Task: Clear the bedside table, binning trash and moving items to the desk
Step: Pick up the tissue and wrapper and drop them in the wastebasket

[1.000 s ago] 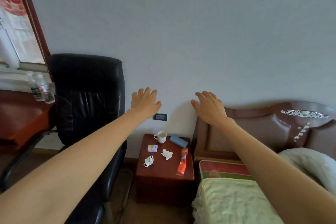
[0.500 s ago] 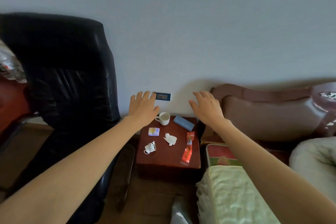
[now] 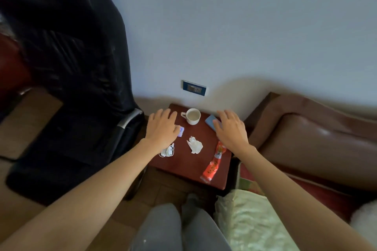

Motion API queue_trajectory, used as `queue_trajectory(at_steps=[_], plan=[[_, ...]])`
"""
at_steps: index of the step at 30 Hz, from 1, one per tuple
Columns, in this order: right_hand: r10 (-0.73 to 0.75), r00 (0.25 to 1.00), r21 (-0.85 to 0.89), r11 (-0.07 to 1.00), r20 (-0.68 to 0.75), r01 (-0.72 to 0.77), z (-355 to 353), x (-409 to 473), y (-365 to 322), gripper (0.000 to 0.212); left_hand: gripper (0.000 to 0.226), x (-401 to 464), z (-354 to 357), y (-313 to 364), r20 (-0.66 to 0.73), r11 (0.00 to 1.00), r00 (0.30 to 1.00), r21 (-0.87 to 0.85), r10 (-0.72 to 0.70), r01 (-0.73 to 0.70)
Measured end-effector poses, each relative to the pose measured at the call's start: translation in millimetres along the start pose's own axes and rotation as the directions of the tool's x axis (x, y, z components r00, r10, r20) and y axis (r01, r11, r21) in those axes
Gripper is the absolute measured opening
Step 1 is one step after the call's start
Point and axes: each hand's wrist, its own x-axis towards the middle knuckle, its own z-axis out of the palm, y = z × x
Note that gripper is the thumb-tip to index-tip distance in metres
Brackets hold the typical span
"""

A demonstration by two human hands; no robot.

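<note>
Down at the bottom, the person's grey-trousered legs (image 3: 179, 228) are standing just in front of the bedside table (image 3: 189, 167), with the bed cover (image 3: 251, 224) beside them on the right. Two bare arms are reaching forward over the table.

Nearest on the red-brown top, a red snack wrapper (image 3: 214, 164) is lying along the right edge. A little further in, a bundle of white earphones (image 3: 167, 151) is sitting near the left edge, and a crumpled tissue (image 3: 194, 144) is lying in the middle.

Next, the left hand (image 3: 162, 128) is hanging over the left side with its fingers spread wide and holding nothing. It is covering part of a small purple and white pack (image 3: 181, 131); I cannot tell if it is touching it. The right hand (image 3: 231, 130) is hanging over the right side, fingers loose and spread, holding nothing too. It is partly hiding a blue case (image 3: 211, 121).

At the back, a white cup (image 3: 192, 116) is standing upright between the two hands. Behind it, a dark wall plate (image 3: 194, 87) is sitting on the pale wall. A black chair (image 3: 67, 87) is standing to the left and a brown headboard (image 3: 316, 128) to the right.

I think the job is just starting, because everything is on the table and nothing is being carried. The next move is picking things up. The tissue and wrapper look like trash for the bin, so pinching them would be easy. The cup needs a steady, level grip, as I cannot tell whether there is drink in it. No bin or desk is in view.
</note>
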Motion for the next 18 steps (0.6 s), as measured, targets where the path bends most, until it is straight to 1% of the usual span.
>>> queue_trajectory(at_steps=[5, 8, 14, 18], plan=[[0.038, 0.996, 0.008, 0.999, 0.082, -0.038, 46, 9, 20, 0.045, 0.051, 11, 43, 2, 0.066, 0.999, 0.997, -0.022, -0.027, 0.028], [0.096, 0.987, 0.023, 0.995, 0.126, -0.100, 76, 12, 34, 0.047, 0.051, 22, 73, 2, 0.115, 0.999, 0.993, -0.031, -0.019, 0.023], [0.264, 0.949, 0.055, 0.959, 0.173, -0.277, 132, 5, 71, 0.047, 0.052, 55, 143, 7, 0.198, 0.996, 0.976, -0.024, 0.089, -0.086], [0.362, 0.919, 0.076, 0.923, 0.155, -0.376, 163, 2, 94, 0.045, 0.057, 78, 189, 16, 0.244, 0.986, 0.955, -0.055, 0.168, -0.159]])
